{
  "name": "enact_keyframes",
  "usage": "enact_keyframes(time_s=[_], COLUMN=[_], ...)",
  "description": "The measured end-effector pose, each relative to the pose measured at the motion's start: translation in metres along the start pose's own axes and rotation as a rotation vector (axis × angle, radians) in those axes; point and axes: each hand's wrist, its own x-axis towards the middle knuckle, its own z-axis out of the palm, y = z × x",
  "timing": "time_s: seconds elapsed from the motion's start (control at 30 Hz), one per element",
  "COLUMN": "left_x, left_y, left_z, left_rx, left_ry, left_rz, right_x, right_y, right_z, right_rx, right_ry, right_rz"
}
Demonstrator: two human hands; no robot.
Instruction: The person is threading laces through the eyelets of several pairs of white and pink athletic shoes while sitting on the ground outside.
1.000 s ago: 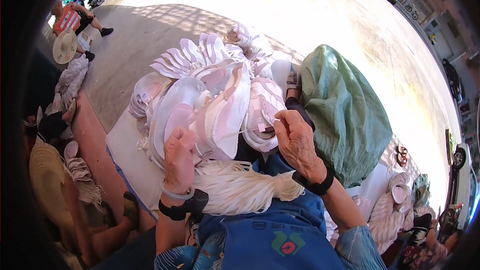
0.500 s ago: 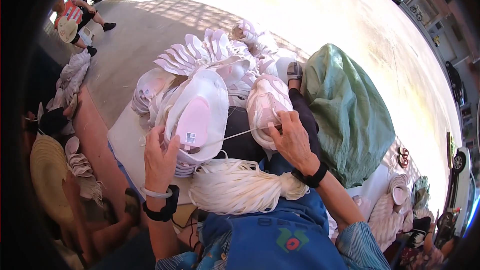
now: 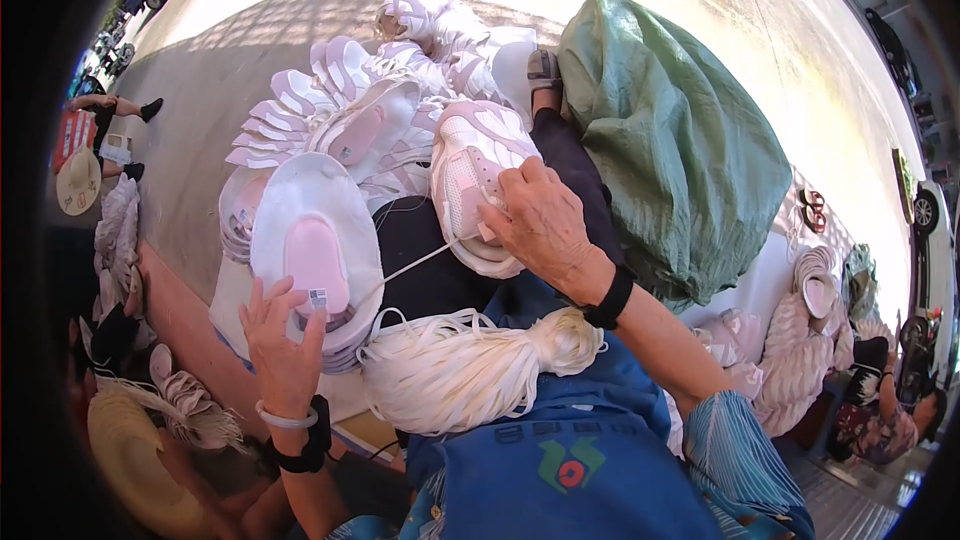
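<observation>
My left hand [image 3: 283, 345] grips the heel of a white shoe with a pink insole [image 3: 312, 245], its opening facing up. My right hand [image 3: 540, 220] rests on a second white-and-pink shoe [image 3: 470, 175] lying on my dark-trousered knee, fingers pinched at its laces. A thin white lace [image 3: 420, 262] runs between the two shoes. A thick bundle of white laces [image 3: 465, 370] lies across my blue apron, just below both hands.
A heap of white-and-pink shoes [image 3: 350, 100] lies ahead. A large green sack [image 3: 680, 140] stands to the right. More shoes and lace bundles [image 3: 800, 360] lie at the far right. Another person [image 3: 100, 130] sits far left; a straw hat [image 3: 130, 460] is lower left.
The left hand has lowered the white shoe toward my lap and shifted its grip to the heel. The right hand has stayed on the other shoe, with the lace now stretched between them.
</observation>
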Motion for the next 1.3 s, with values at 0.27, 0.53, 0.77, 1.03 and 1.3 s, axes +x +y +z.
enact_keyframes(time_s=[0.27, 0.53, 0.77, 1.03, 1.3], left_x=[0.09, 0.149, 0.136, 0.11, 0.09], left_y=[0.11, 0.117, 0.125, 0.143, 0.135], left_z=[0.071, 0.161, 0.173, 0.151, 0.109], left_rx=[-0.732, -0.926, -0.872, -0.515, -0.245], left_ry=[-0.338, -0.486, -0.453, -0.311, -0.432], left_rz=[-0.012, -0.261, -0.076, 0.237, 0.183], right_x=[-0.006, -0.043, -0.065, -0.066, -0.056], right_y=[0.021, 0.031, 0.039, 0.035, 0.044], right_z=[0.032, 0.027, 0.03, 0.012, 0.005], right_rx=[0.022, -0.006, -0.102, 0.203, 0.269], right_ry=[0.021, 0.067, 0.127, -0.098, -0.228], right_rz=[0.054, -0.022, -0.057, 0.109, 0.143])
